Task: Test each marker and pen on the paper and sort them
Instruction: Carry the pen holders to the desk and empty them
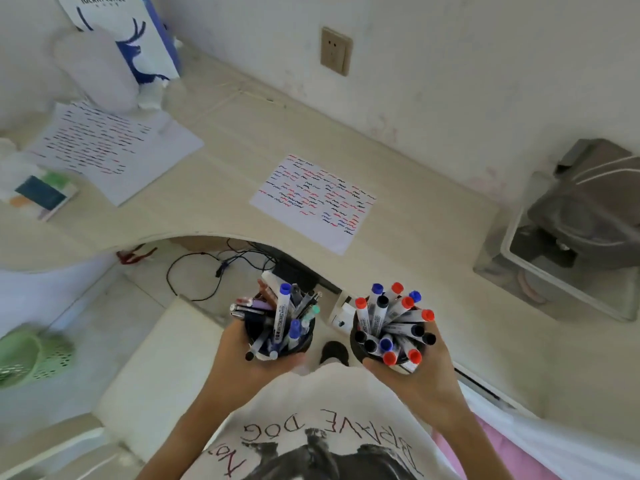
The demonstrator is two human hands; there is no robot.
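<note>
I hold 2 round, dark cups in front of my chest, clear of the desk's front edge. My left hand (242,355) curls around the left cup (298,344), fingers wrapped at its far side; it bristles with slim pens (256,311), some with shiny metal clips, plus a few thicker white-barrelled markers with blue caps. My right hand (426,368) grips the right cup (356,344) from below and the side, thumb at its near rim. That cup is packed with markers (391,317), smooth white plastic tubes with printed labels and rounded red, blue and black caps pointing up.

On the pale wood-grain desk (214,209), a flat white sheet of paper (311,202) lies near the middle, towards the curved front edge, covered in short wavy red, blue and black strokes. A second sheet (114,154), marked with short dashes, lies at the left end. A white and blue paper bag (138,32) stands in the back left corner against the wall.
</note>
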